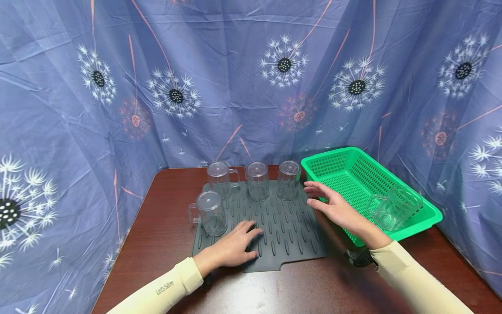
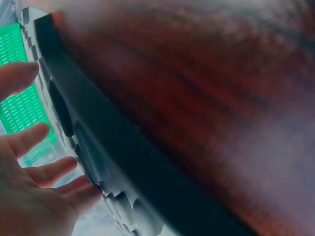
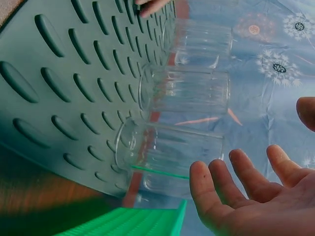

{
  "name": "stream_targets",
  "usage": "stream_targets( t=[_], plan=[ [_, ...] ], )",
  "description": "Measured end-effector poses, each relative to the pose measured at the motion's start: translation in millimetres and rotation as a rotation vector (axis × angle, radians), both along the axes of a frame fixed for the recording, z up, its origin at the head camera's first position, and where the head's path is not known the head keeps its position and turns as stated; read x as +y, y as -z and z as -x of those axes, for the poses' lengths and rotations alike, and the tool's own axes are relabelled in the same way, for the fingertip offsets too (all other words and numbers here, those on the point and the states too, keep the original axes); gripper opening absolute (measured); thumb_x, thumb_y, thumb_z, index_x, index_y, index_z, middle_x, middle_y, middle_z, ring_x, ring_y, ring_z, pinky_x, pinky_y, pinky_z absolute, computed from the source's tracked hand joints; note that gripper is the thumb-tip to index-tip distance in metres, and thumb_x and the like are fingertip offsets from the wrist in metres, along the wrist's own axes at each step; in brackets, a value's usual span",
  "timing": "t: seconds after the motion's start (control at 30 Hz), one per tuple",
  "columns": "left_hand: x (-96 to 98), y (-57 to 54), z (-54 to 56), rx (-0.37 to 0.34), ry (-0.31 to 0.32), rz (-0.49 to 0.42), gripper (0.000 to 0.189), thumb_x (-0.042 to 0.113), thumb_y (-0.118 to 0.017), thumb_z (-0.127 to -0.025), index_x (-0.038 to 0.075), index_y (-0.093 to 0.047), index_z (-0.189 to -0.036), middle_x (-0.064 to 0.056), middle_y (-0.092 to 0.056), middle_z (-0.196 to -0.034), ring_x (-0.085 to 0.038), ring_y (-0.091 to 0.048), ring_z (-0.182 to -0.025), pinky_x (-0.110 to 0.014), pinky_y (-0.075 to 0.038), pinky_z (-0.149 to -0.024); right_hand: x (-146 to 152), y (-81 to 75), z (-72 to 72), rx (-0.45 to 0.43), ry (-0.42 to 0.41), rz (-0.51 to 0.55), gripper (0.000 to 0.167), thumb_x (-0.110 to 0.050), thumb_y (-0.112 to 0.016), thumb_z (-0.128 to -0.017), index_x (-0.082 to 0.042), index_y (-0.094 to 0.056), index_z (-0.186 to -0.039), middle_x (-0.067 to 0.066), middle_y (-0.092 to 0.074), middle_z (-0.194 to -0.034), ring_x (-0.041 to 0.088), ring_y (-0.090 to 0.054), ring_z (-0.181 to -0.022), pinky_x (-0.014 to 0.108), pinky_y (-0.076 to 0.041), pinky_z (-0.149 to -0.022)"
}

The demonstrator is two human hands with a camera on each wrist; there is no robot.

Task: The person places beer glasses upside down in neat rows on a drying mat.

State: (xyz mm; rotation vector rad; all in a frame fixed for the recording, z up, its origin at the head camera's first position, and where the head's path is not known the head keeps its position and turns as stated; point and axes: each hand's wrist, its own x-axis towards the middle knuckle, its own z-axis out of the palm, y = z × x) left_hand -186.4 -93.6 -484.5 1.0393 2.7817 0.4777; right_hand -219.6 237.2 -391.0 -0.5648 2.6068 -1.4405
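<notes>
My left hand (image 1: 232,246) hovers low over, or rests on, the front left of a dark grey ridged drying mat (image 1: 280,237); its fingers are loosely spread and hold nothing. Several clear glass mugs stand upside down on the mat: a front left mug (image 1: 211,213), a back left mug (image 1: 220,181), a middle mug (image 1: 258,182) and a right mug (image 1: 288,181). To the right of that last mug, my right hand (image 1: 333,207) is held in the air with relaxed fingers, apart from the glass. Another glass mug (image 1: 394,209) lies tilted inside the green basket (image 1: 421,224).
The basket stands on the right of the brown wooden table (image 1: 157,226), close beside the mat. A blue curtain (image 1: 227,87) with dandelion prints hangs behind and along both sides.
</notes>
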Motion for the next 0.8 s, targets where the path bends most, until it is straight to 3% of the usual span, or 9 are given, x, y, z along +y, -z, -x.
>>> stream_targets(
  t=[0.4,0.63,0.73,0.8],
  plan=[
    [2.5,7.0,2.3,-0.013,0.006,0.022,0.061,0.04,-0.067,-0.095,0.016,-0.049,-0.148,-0.015,-0.038,-0.157,-0.035,-0.031,-0.148,-0.048,-0.038,-0.114,17,-20.5,-1.0,0.024,0.041,-0.018,0.052,-0.03,-0.062,-0.101,-0.022,-0.044,-0.149,0.007,-0.053,-0.146,0.032,-0.049,-0.137,0.02,-0.046,-0.097],
    [3.0,7.5,3.0,-0.011,-0.009,0.046,0.061,0.042,-0.068,-0.094,0.018,-0.051,-0.147,-0.013,-0.038,-0.157,-0.033,-0.031,-0.148,-0.047,-0.037,-0.115,33,-30.8,1.1,0.064,0.047,-0.064,0.051,-0.03,-0.059,-0.103,-0.021,-0.043,-0.15,0.008,-0.051,-0.148,0.036,-0.046,-0.138,0.017,-0.045,-0.096],
    [2.6,7.4,2.6,-0.01,-0.011,0.053,0.061,0.043,-0.068,-0.094,0.018,-0.051,-0.147,-0.013,-0.039,-0.157,-0.033,-0.031,-0.148,-0.047,-0.037,-0.115,38,-38.7,-0.1,0.069,0.043,-0.109,0.052,-0.031,-0.06,-0.103,-0.021,-0.043,-0.151,0.005,-0.049,-0.15,0.033,-0.045,-0.139,0.02,-0.046,-0.096],
    [2.2,7.5,2.2,-0.01,-0.012,0.058,0.061,0.043,-0.068,-0.094,0.019,-0.051,-0.147,-0.013,-0.038,-0.157,-0.033,-0.031,-0.148,-0.048,-0.037,-0.115,41,-44.2,-0.3,0.076,0.036,-0.157,0.053,-0.032,-0.059,-0.103,-0.021,-0.042,-0.151,0.003,-0.047,-0.152,0.031,-0.044,-0.139,0.029,-0.047,-0.1]
  ],
)
